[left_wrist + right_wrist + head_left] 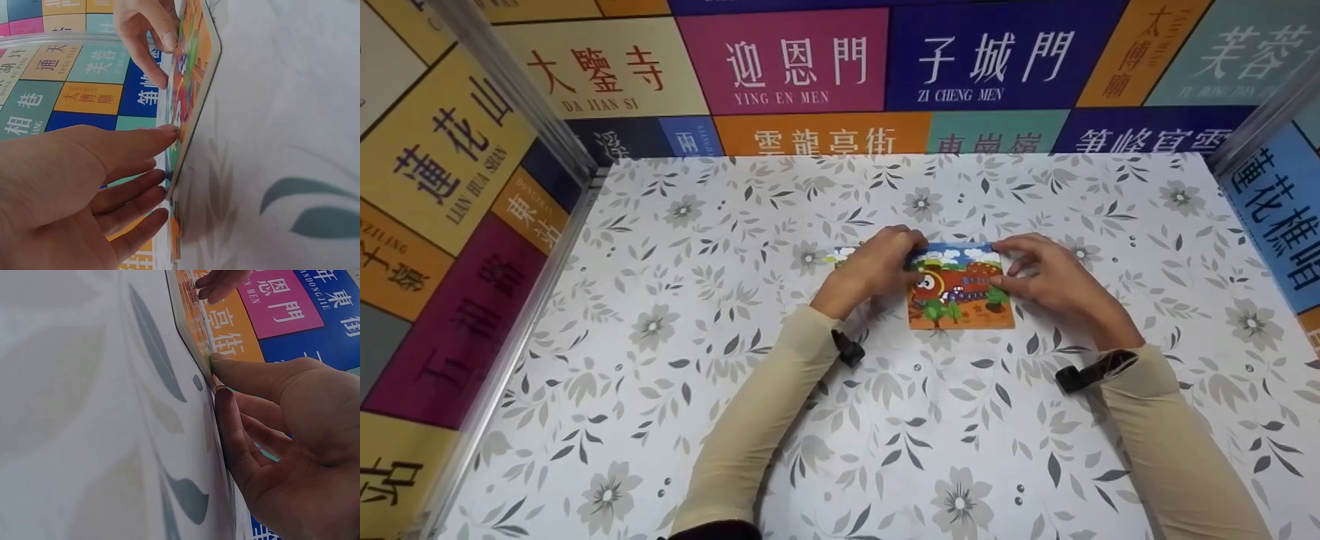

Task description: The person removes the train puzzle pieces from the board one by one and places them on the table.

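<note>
A flat, thin square picture board with a cartoon train under a blue sky lies on the patterned table, between both hands. My left hand grips its left side, thumb on the printed face and fingers at the edge, as the left wrist view shows. At the right edge my right hand pinches the board; its thumb lies on top and the index finger sits by the rim. Behind the left hand, another colourful piece shows, mostly hidden by that hand.
The table wears a white covering with grey flowers and leaves. Upright panels with coloured signs stand along the back and both sides. Dark straps circle both wrists over beige sleeves.
</note>
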`<state>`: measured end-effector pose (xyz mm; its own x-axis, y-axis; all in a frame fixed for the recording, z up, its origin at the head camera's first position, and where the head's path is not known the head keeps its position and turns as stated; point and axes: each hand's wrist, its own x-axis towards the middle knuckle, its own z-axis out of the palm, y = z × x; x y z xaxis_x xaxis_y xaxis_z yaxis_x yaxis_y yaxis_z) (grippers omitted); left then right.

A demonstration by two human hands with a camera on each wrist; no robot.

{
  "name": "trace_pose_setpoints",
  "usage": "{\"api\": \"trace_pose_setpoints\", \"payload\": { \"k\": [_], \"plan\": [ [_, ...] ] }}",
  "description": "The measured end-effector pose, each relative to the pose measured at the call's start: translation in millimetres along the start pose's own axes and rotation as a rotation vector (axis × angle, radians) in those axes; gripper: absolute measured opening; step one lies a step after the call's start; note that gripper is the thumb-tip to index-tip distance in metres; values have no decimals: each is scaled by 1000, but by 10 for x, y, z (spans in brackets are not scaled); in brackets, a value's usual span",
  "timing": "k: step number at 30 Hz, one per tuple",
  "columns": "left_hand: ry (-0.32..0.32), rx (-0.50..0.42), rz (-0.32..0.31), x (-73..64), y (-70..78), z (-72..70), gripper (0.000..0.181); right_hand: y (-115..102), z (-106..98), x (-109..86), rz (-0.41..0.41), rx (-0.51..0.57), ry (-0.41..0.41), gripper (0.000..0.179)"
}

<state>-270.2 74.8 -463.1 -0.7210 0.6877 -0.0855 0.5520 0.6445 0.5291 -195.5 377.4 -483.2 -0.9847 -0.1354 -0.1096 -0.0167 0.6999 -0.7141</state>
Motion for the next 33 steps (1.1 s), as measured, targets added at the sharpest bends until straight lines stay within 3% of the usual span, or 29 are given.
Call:
{"api": "trace_pose_setpoints", "payload": {
  "k": [15,21,26,33],
  "plan": [
    [34,210,-5,-44,159,9,35,20,4,-7,-24,3,16,57],
    [21,274,20,-26,162,19,40,17,3,6,-43,1,20,59],
    [2,246,42,-17,107,41,45,11,3,9,-29,-10,22,61],
    [-22,141,9,-4,73,47,55,17,-1,9,-37,-3,21,61]
  ]
}}
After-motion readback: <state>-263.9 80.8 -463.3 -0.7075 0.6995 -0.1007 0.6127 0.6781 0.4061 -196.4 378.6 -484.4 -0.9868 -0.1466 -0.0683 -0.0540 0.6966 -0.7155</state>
